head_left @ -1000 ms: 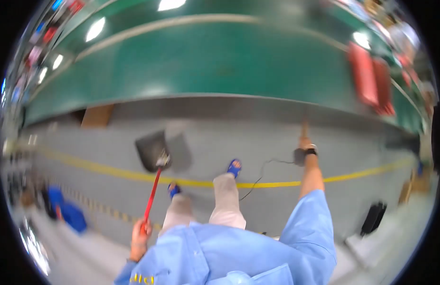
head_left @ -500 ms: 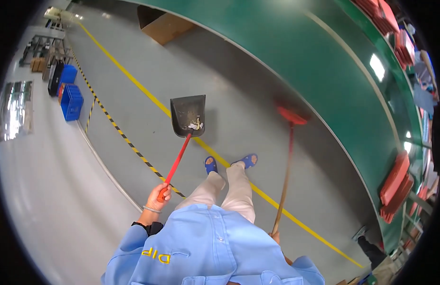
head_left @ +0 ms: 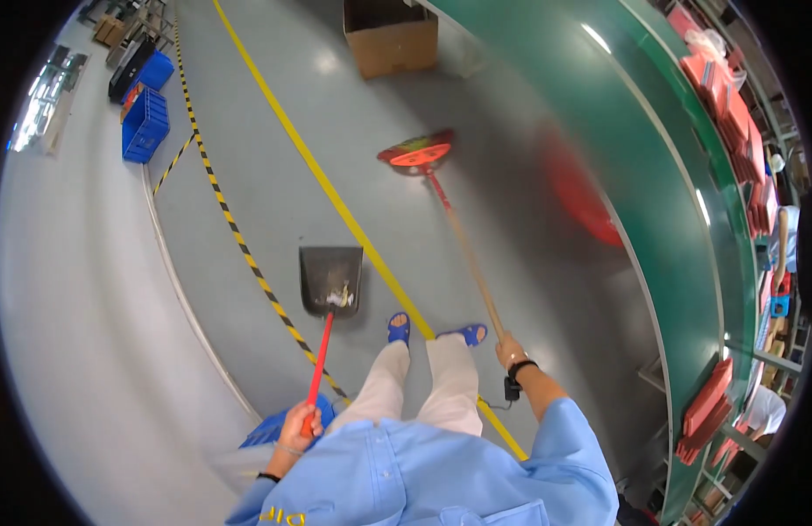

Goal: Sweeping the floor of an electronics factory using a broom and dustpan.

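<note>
At the far left, a blue plastic crate (head_left: 145, 126) is seen beside a pale surface, and a strip of black-and-yellow hazard tape (head_left: 228, 209) is laid down the grey floor (head_left: 257, 167). Farther right, in the lower part of the view, the red handle (head_left: 318, 373) of a dustpan is grasped near its end by the left hand (head_left: 298, 427), with the fingers wrapped around it. The black dustpan (head_left: 321, 270) is held out ahead of that hand, between the hazard tape and a plain yellow line (head_left: 331, 193); whether the floor is touched by it cannot be told. Small pale scraps of debris (head_left: 340, 296) are gathered inside, near the handle end. Blue slippers (head_left: 399, 328) are worn on the person's feet, just right of the dustpan. At the top, an open cardboard box (head_left: 393, 53) is placed on the floor, and below it the red head of a broom (head_left: 463, 232) is reached out, right of the yellow line. Its wooden stick is gripped by the right hand (head_left: 511, 350), closed around the near end. At the right, the view is filled by a long green counter (head_left: 677, 219), along which red stacked pieces (head_left: 705, 410) are placed.
</note>
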Demonstrator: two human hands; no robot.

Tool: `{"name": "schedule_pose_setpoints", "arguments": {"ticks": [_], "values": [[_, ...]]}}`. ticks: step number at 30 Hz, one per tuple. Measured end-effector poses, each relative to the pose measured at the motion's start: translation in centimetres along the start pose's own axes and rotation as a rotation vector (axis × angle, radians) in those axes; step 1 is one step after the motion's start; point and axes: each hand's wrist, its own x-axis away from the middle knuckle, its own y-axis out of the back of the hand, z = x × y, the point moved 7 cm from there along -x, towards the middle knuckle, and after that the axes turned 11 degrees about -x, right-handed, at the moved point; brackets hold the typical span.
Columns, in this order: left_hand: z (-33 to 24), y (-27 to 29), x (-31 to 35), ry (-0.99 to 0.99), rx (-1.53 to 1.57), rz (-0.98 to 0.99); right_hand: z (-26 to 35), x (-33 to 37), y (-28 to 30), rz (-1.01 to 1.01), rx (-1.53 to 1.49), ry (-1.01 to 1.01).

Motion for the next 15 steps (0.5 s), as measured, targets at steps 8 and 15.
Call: {"name": "schedule_pose_setpoints", "arguments": {"ticks": [8, 15], "values": [[0.2, -1.9, 5.9, 0.022, 0.199, -0.083, 25.0, -8.8, 8.3, 0.007, 0.082, 0.156], [-2.8, 3.4, 3.5, -0.096, 0.44, 0.033, 29.5, 3.3, 9.0, -0.059, 0.179, 0.278]]}}
